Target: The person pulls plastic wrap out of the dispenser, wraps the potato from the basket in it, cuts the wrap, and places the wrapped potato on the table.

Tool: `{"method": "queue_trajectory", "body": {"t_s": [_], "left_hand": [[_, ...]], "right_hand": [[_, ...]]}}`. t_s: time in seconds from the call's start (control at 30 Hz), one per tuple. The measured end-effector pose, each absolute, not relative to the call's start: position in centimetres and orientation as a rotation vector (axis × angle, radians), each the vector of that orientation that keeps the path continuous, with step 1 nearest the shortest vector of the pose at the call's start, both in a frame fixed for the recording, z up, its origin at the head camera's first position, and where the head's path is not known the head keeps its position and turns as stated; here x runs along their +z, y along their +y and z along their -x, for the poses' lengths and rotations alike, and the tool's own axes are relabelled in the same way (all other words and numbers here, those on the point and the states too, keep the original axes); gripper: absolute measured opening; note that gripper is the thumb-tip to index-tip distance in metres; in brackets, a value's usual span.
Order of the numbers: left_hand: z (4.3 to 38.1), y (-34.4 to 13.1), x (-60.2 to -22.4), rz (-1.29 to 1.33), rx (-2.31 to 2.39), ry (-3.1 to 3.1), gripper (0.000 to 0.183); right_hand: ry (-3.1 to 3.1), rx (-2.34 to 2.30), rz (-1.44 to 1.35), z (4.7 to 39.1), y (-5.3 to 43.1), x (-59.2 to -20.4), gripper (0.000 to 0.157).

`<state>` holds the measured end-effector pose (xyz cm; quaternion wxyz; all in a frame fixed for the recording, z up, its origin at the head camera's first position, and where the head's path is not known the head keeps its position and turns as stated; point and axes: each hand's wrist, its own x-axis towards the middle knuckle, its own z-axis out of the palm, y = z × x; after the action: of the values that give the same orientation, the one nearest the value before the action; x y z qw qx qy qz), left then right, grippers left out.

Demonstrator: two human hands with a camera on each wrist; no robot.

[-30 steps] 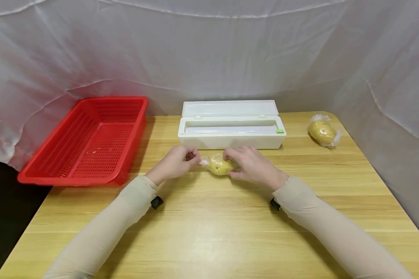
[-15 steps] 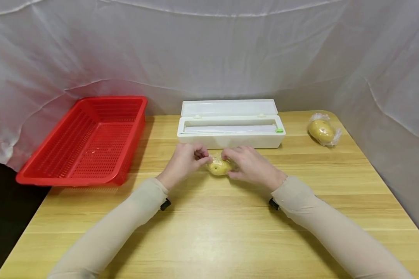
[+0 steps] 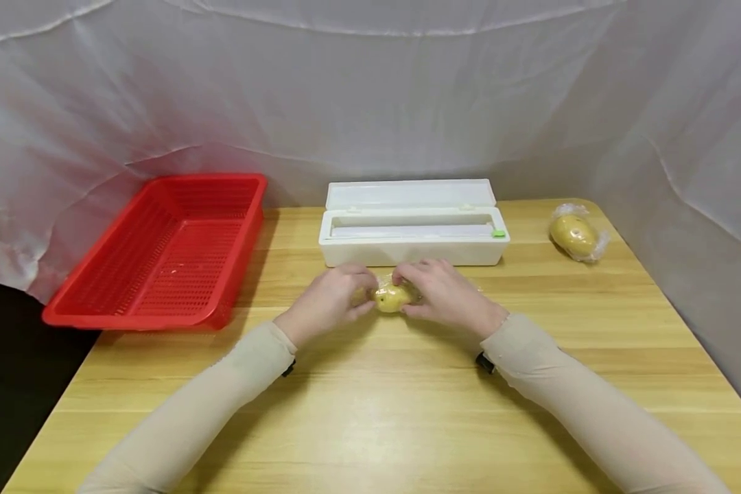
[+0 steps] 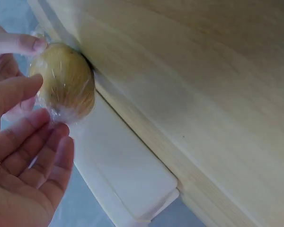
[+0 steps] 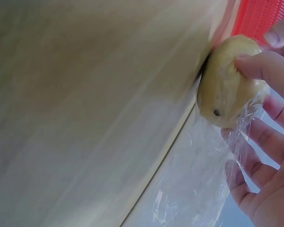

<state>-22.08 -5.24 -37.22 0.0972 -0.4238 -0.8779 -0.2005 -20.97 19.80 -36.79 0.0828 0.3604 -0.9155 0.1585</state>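
Note:
A yellow potato wrapped in cling film lies between both hands, just in front of the white film box. My right hand grips its right side, thumb on the skin in the right wrist view. Loose cling film trails from that end, past the right fingers. At the left end, my left hand holds the potato between thumb and fingertips. The film is drawn tight over the end seen in the left wrist view.
A red basket stands at the left of the wooden table. Another wrapped potato lies near the right edge. The film box has its lid raised, a roll inside and a green slider.
My left hand has moved right, from pinching the twisted film end to holding the potato's left end. The right hand stays on the potato. The head view has shifted slightly.

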Motion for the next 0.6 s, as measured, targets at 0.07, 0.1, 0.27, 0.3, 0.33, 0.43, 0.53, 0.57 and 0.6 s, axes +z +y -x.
{"method": "queue_trajectory", "body": {"t_s": [0.07, 0.1, 0.27, 0.3, 0.33, 0.43, 0.53, 0.57, 0.6], "left_hand": [[22.1, -5.1, -37.3, 1.266, -0.607, -2.608, 0.027], [22.1, -5.1, -37.4, 1.267, -0.619, -2.614, 0.03], [22.8, -4.6, -37.8, 1.281, -0.712, -2.647, 0.037], [22.9, -4.5, -37.8, 1.29, -0.727, -2.66, 0.038], [23.0, -4.4, -37.9, 1.3, -0.739, -2.674, 0.04], [23.4, -4.2, -38.0, 1.321, -0.764, -2.722, 0.045], [23.6, -4.1, -38.0, 1.323, -0.779, -2.752, 0.047], [23.6, -4.1, -38.0, 1.325, -0.78, -2.759, 0.047], [23.7, -4.1, -38.0, 1.329, -0.784, -2.765, 0.046]], "right_hand": [[-2.754, 0.465, -1.063, 20.9, 19.8, -36.7, 0.042], [-2.763, 0.461, -1.059, 20.9, 19.9, -36.7, 0.043], [-2.818, 0.493, -1.029, 21.1, 20.4, -36.9, 0.046], [-2.829, 0.51, -1.024, 21.1, 20.6, -36.9, 0.047], [-2.842, 0.529, -1.018, 21.1, 20.7, -37.0, 0.048], [-2.87, 0.584, -1.002, 21.3, 21.5, -36.9, 0.054], [-2.885, 0.6, -0.985, 21.4, 22.7, -36.6, 0.063], [-2.893, 0.598, -0.969, 21.4, 23.2, -36.5, 0.066], [-2.908, 0.579, -0.948, 21.4, 23.8, -36.4, 0.068]]}}
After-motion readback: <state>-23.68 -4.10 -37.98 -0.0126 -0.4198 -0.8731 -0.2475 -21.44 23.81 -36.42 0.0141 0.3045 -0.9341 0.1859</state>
